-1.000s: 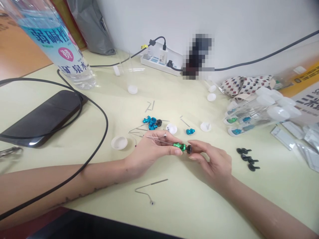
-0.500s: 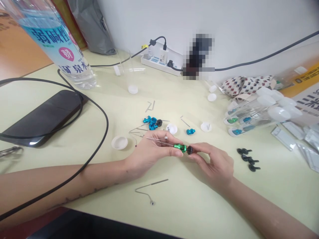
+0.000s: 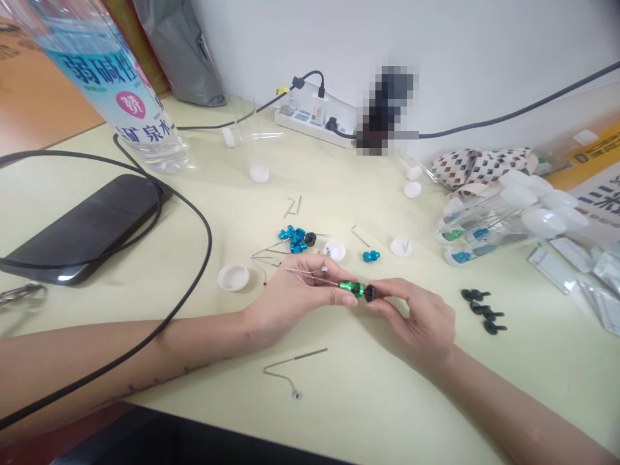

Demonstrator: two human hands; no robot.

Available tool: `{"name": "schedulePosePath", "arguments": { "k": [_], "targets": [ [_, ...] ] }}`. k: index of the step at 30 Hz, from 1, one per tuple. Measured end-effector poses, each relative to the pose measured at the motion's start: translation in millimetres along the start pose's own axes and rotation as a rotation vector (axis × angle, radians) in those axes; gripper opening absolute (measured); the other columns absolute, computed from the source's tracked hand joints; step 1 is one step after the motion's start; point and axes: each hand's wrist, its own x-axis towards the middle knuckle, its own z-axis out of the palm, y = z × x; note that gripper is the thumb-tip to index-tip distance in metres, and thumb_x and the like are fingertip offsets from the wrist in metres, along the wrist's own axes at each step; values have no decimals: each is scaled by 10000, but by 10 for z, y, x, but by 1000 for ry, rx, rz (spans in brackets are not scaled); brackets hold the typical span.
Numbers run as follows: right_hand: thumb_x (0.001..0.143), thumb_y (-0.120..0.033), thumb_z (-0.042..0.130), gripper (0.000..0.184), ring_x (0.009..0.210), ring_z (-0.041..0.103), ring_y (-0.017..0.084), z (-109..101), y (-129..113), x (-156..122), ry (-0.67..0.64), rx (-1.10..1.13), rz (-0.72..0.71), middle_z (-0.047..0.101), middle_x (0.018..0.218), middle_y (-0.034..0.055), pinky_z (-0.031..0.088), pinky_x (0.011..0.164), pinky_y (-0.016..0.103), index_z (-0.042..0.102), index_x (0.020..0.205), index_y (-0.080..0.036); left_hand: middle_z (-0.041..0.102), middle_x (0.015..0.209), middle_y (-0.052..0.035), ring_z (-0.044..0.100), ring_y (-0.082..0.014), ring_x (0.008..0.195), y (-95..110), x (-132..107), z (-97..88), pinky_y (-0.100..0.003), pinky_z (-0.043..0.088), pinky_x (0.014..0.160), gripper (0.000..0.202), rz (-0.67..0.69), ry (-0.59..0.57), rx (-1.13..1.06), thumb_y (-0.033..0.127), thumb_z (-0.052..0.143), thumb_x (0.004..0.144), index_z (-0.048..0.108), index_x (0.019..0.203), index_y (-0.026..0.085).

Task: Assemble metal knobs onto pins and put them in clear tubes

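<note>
Green metal fitting (image 3: 351, 288) on a thin wire (image 3: 312, 277) is held above the table (image 3: 368, 394), pinched between the left hand (image 3: 290, 300) and right hand (image 3: 416, 320), both nearly closed; slackening either grip could drop it or bend the wire.

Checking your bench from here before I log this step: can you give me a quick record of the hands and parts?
Left hand: pinches a thin steel rod carrying a green metal fitting
Right hand: fingertips on a black end piece
Nearby: blue metal parts, white plastic cap
Also loose: bent wire, black parts
</note>
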Motion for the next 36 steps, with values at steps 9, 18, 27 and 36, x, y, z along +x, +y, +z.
{"name": "schedulePosePath", "arguments": {
  "k": [9, 18, 27, 36],
  "targets": [
    [851, -216, 599, 172, 678, 679, 131, 5, -11, -3, -16, -19, 32, 711, 825, 13, 556, 616, 230, 569, 1020, -218, 707, 821, -5, 649, -162, 831, 1, 0, -4, -285, 489, 805, 136, -9, 13, 0, 160, 733, 695, 680, 819, 173],
    [861, -141, 562, 165, 734, 685, 131, 9, 4, -2, -5, -42, -9, 719, 840, 21, 559, 633, 220, 577, 1012, -203, 700, 769, 24, 650, -136, 785, 18, 5, 1, -267, 485, 791, 123, -16, 11, -2, 158, 743, 678, 680, 783, 171],
    [873, -170, 550, 145, 669, 689, 139, 7, -17, 28, 25, -70, -38, 723, 786, 15, 557, 567, 214, 603, 1001, -213, 717, 782, 8, 661, -136, 775, 7, 12, -6, -249, 507, 776, 156, -40, 13, -1, 166, 777, 640, 678, 762, 165],
    [878, -199, 555, 116, 648, 677, 118, -10, -9, 11, 1, -44, -30, 722, 771, 24, 540, 567, 183, 627, 968, -184, 720, 778, 5, 666, -138, 780, 4, 10, -3, -249, 509, 768, 161, -44, -29, -18, 155, 770, 652, 668, 776, 162]
  ]
}}
